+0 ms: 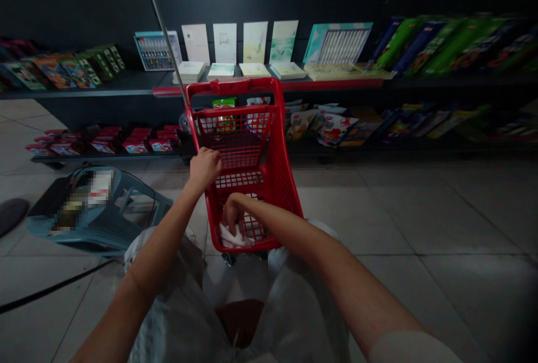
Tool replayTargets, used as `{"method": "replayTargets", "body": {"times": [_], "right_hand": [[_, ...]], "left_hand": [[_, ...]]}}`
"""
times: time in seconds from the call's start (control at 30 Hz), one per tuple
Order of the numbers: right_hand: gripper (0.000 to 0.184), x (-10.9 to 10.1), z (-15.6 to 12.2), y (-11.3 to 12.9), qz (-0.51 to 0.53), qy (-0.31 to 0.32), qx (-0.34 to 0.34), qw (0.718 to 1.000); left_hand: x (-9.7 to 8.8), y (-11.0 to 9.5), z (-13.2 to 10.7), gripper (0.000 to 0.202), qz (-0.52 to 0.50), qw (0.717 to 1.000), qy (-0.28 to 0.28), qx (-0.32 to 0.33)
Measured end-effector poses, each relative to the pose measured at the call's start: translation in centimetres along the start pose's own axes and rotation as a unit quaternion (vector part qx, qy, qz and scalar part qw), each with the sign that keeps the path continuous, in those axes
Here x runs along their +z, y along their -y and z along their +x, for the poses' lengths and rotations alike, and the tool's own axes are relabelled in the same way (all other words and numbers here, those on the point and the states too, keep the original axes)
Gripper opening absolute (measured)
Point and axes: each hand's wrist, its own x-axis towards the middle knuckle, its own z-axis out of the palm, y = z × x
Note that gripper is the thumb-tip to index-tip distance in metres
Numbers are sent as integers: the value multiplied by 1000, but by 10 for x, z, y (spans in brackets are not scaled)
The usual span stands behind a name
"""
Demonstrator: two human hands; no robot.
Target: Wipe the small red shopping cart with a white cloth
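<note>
In front of my knees stands a small red plastic shopping cart (290, 175) with grid walls. My left hand (205, 166) is closed over the cart's left side edge, with its fingers curled inward. My right hand (234, 213) reaches down into the near end of the basket. Its fingers are closed on a crumpled white cloth (235, 238), which lies against the inside of the near wall and the grid floor. Part of the cloth is hidden under the hand.
Behind the cart runs a dark shelf (134, 84) with white booklets (227, 43) above and snack bags (334, 126) below. Red boxes (137, 142) sit low at left. A blue-grey stool (121, 184) stands left, near a black cable (54, 287). A metal pole (163, 27) rises beside the cart.
</note>
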Motion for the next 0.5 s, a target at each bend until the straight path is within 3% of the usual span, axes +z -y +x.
{"method": "replayTargets", "body": {"times": [0.23, 0.37, 0.43, 0.5], "right_hand": [[24, -29, -13, -4, 28, 66, 14, 997], [21, -23, -5, -4, 1, 114, 66, 991], [29, -12, 2, -7, -36, 51, 96, 993], [39, -1, 10, -12, -76, -78, 89, 990]], "left_hand": [[0, 1, -2, 30, -6, 1000, 1, -1], [1, 3, -2, 30, -9, 1000, -6, 3], [2, 3, -2, 29, -9, 1000, -5, 2], [2, 3, -3, 28, -9, 1000, -5, 0]]}}
